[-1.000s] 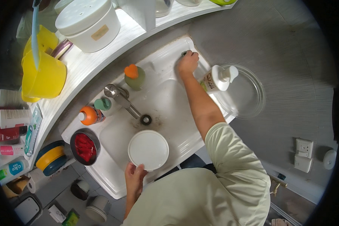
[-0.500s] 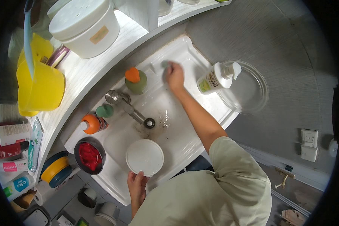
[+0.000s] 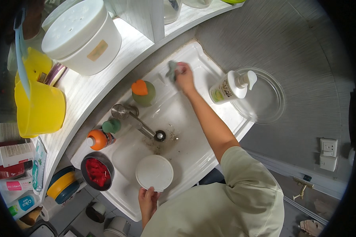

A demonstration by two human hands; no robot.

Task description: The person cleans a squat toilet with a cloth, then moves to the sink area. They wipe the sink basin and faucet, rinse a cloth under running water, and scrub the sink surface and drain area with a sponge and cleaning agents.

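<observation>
My right hand (image 3: 185, 79) is closed on a small grey-green cloth (image 3: 171, 71) at the back ledge of the white washbasin (image 3: 174, 104); hand and cloth are slightly blurred. Over the front of the basin, my left hand (image 3: 148, 201) grips the near rim of a round white plastic tub (image 3: 154, 172), thumb on top. Whether a lid covers the tub, I cannot tell. Dark specks lie round the drain, under the metal faucet (image 3: 140, 124). Right of my right forearm stands a white pump bottle (image 3: 227, 87).
Along the basin's left side are a green bottle with an orange heart-shaped top (image 3: 144, 94), a green rounded item (image 3: 111, 125), an orange bottle (image 3: 101, 139) and a dark bowl with red cloth (image 3: 97, 172). A clear round lid (image 3: 265, 96) leans behind the pump bottle. Shelves (image 3: 134, 33) overhang at left.
My right hand has shifted slightly along the back ledge, and more of the cloth shows. The left hand keeps its hold on the tub. The whole view has shifted a little.
</observation>
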